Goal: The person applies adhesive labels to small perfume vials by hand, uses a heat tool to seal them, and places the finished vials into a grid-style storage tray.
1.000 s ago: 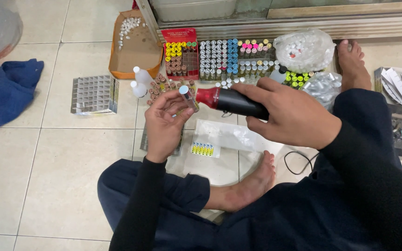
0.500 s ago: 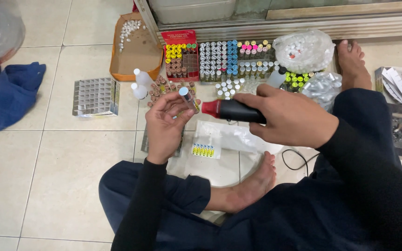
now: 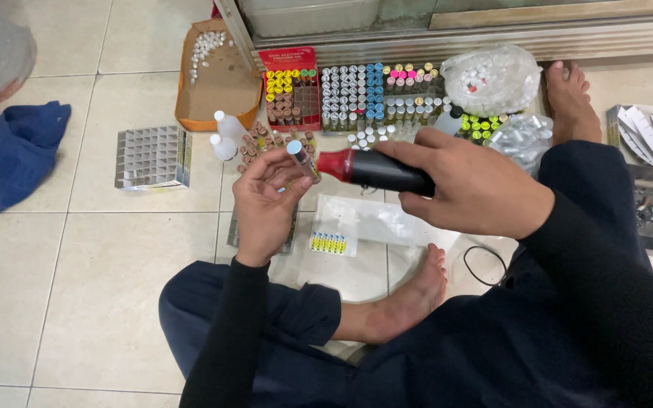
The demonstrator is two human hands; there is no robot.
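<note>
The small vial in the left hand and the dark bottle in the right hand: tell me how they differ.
The small vial is far smaller than the dark bottle. The vial is pinched in the fingertips of the left hand; the bottle is wrapped by the whole right hand. The vial stands tilted with a pale blue cap; the bottle lies nearly level, its red cap end pointing at the vial. Both are held above the floor.

Centre: left hand (image 3: 266, 200) holding a small vial (image 3: 301, 159); right hand (image 3: 478, 189) at 3 o'clock, its bottle (image 3: 376, 170) tip beside the vial; rows of capped vials (image 3: 372, 94) at 12 o'clock on the floor (image 3: 100, 287); open cardboard box (image 3: 221, 79) at 11; empty grid tray (image 3: 151, 157) at 9; label strip (image 3: 328, 242) at 6.
</note>
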